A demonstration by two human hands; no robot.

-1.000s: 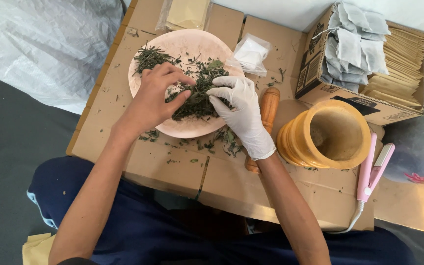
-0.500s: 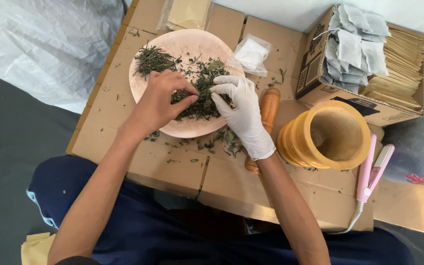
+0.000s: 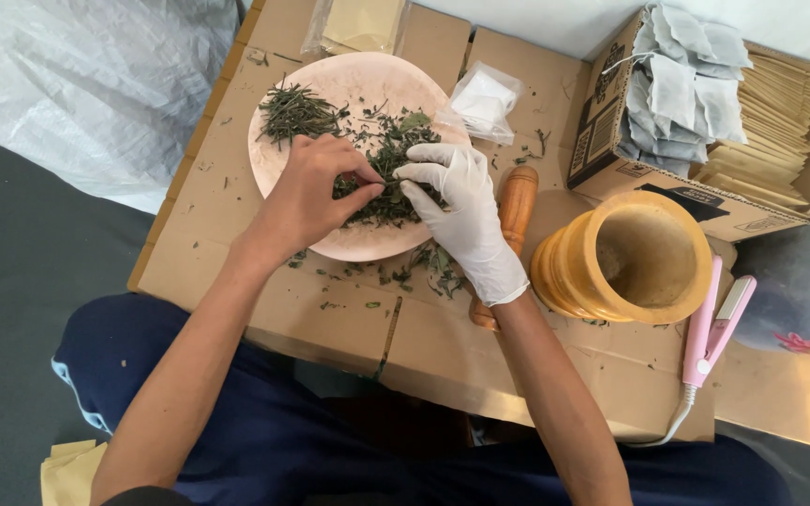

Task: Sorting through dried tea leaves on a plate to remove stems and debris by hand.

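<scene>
Item: dried green leaves [image 3: 382,178], heaped on pink plate [image 3: 349,80], pinched between bare left hand [image 3: 307,192] and gloved right hand [image 3: 461,201] grips; wooden mortar [image 3: 635,258] beside right grip held none, sorting judged unfinished.

The left hand [image 3: 307,197] and the gloved right hand [image 3: 461,211] cover the middle of the dried leaves [image 3: 382,164] on the pink plate [image 3: 358,80], so what each grip pinches cannot be told. The wooden pestle [image 3: 516,201], just right of the plate, is half hidden under the right wrist. The clear packet [image 3: 358,23] above the plate is cut by the top edge. The stacked sachets [image 3: 771,122], far right of the plate, are too small to tell apart.
</scene>
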